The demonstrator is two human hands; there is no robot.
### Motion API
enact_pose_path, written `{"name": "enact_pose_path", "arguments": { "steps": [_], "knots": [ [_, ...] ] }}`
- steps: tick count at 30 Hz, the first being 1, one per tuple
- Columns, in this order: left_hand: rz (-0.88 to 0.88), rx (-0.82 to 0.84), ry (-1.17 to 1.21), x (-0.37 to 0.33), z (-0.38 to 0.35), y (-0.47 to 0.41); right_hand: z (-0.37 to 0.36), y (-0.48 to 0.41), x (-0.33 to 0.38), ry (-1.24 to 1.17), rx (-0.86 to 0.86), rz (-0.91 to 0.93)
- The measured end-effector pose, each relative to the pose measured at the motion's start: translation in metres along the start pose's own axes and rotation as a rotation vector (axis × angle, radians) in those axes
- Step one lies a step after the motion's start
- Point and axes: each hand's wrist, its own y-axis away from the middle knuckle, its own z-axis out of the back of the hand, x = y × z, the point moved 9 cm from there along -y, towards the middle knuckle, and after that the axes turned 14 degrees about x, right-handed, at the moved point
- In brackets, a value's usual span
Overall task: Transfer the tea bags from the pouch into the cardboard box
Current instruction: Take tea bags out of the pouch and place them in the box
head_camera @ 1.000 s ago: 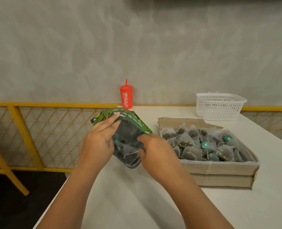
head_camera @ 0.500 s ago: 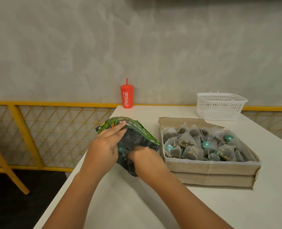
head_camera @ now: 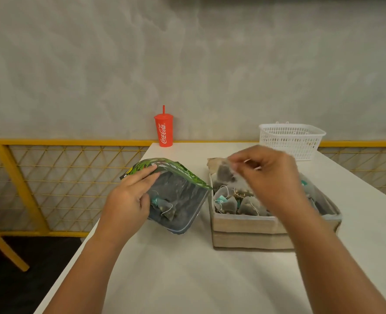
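Left hand (head_camera: 128, 200) holds the pouch (head_camera: 187, 196) down on the table (head_camera: 187, 268) near its left edge; fingers lie along the green upper lip, thumb under it, pinching the lip and lifting it so the mouth gapes toward the person; my guess at why: the other hand gets in without fighting the flap. A few tea bags (head_camera: 167, 209) sit inside by the thumb, strings loose; can't tell how many are deeper in.

Right hand (head_camera: 271, 177) is over the far-left corner of the box (head_camera: 244, 225), fingertips pinching one tea bag (head_camera: 226, 175); the bag hangs above the pile. The hand is motion-blurred, so I can't tell whether the pinch is on mesh or string. Box sits just right of the pouch, almost touching; short carry, sensible layout. Box is loaded, heaped about to the rim.

Step in hand: the drop. Judgement: mostly done, pouch looks near empty. Next: release over a low spot; risks are the string snagging on fingers or on a neighbouring bag, or the bag tumbling over the rim. The bags look like light, floppy mesh; a soft pinch should do.

Cup (head_camera: 163, 130) and basket (head_camera: 291, 139) stand at the far edge, well apart; not in play.
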Motion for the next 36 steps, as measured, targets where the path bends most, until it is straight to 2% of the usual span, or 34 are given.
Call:
{"name": "enact_pose_path", "arguments": {
  "steps": [3, 7, 10, 14, 15, 17, 20, 24, 29, 36],
  "knots": [
    [-0.013, 0.014, -0.008, -0.002, -0.001, -0.002, 0.046, -0.008, -0.021, 0.048, -0.127, -0.106],
    [-0.012, 0.026, -0.042, -0.004, -0.002, -0.001, 0.078, -0.017, -0.059, 0.275, -0.123, -0.282],
    [-0.012, 0.034, -0.059, -0.005, -0.003, -0.001, 0.083, -0.021, -0.088, 0.466, -0.042, -0.382],
    [-0.016, 0.035, -0.053, -0.005, -0.003, -0.001, 0.063, -0.015, -0.136, 0.648, 0.279, -0.604],
    [-0.015, 0.034, -0.051, -0.005, -0.003, -0.001, 0.063, -0.014, -0.142, 0.667, 0.289, -0.623],
    [-0.017, 0.032, -0.055, -0.005, -0.003, -0.001, 0.073, -0.013, -0.144, 0.648, 0.196, -0.627],
    [-0.019, 0.029, -0.052, -0.006, -0.003, -0.002, 0.085, -0.018, -0.132, 0.627, 0.060, -0.546],
    [-0.007, 0.006, -0.024, -0.005, 0.003, -0.002, 0.077, -0.018, -0.089, 0.455, -0.016, -0.318],
    [-0.006, -0.007, 0.011, -0.007, 0.008, -0.004, 0.024, -0.017, -0.036, 0.437, 0.123, -0.152],
    [-0.018, -0.011, 0.009, -0.009, 0.011, -0.005, -0.081, 0.004, 0.029, 0.403, 0.514, 0.249]
  ]
}}
